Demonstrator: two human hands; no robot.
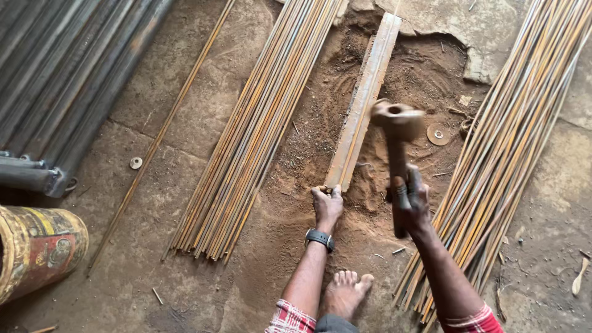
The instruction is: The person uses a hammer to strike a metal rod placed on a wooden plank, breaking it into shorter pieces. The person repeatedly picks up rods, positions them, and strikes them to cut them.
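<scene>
A cracked concrete floor (pixel 185 105) with a patch of loose brown dirt is seen from above. Dark grey steel pipes (pixel 61 68) are stacked at upper left. A wide bundle of thin rusty steel rods (pixel 259 129) is laid left of the dirt patch, and a second, similar bundle of rods (pixel 505 154) is spread to the right. Between the two bundles, a long rusty steel angle bar (pixel 364 98) is set in the dirt, with a thin rod lying along it. A dented yellow and red metal drum (pixel 37 246) is seen at the lower left edge.

The near end of the angle bar is pressed by the left hand (pixel 327 206), fingers curled down onto the bar and rod; a black wristwatch (pixel 319 238) is worn on that wrist. A blurred rusty iron hammer (pixel 398 142) is held raised over the bar, its handle clamped in the closed fingers of the right hand (pixel 412 200). A bare foot (pixel 346 293) is placed on the dirt between the forearms. A single stray rod (pixel 160 132), a small grey metal washer (pixel 135 163) and a round rusty disc (pixel 438 134) lie nearby.
</scene>
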